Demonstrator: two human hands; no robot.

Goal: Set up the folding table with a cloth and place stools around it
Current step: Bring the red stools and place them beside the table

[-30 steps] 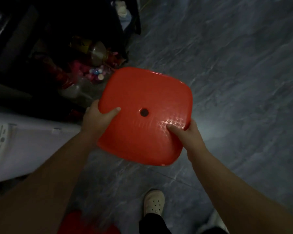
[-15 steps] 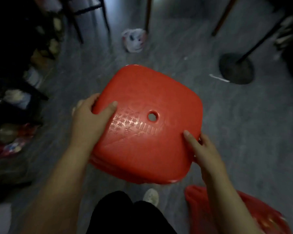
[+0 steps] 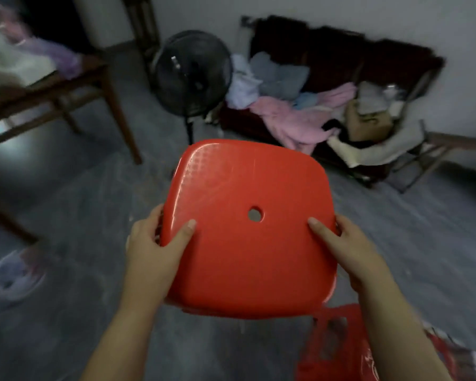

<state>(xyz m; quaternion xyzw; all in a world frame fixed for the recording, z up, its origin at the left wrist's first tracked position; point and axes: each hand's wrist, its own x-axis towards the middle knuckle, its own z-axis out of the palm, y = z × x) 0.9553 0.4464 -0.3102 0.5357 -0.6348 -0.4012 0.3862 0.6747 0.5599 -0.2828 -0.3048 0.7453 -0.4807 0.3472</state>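
I've got the red plastic stool (image 3: 248,229) up in front of me, seat facing my eyes, its little round hole (image 3: 255,214) just right of centre. My left hand (image 3: 151,254) clamps the seat's left edge, thumb lying flat on top and fingers curled under the rim. My right hand (image 3: 352,251) does the same on the right edge, thumb on the seat, fingers wrapped underneath where I can't see them. The stool is off the grey floor (image 3: 94,215), held between both hands at about chest level, tilted a touch toward me. Below my right forearm there's another red stool (image 3: 338,350), blurred, low in the corner. Ahead, a black standing fan (image 3: 191,75) stands on the floor, and to its right a dark sofa (image 3: 341,50) against the wall is heaped with pink, blue and grey clothes (image 3: 286,105). On my left, a wooden table (image 3: 66,86) with more fabric on top, all of it smeared with blur.
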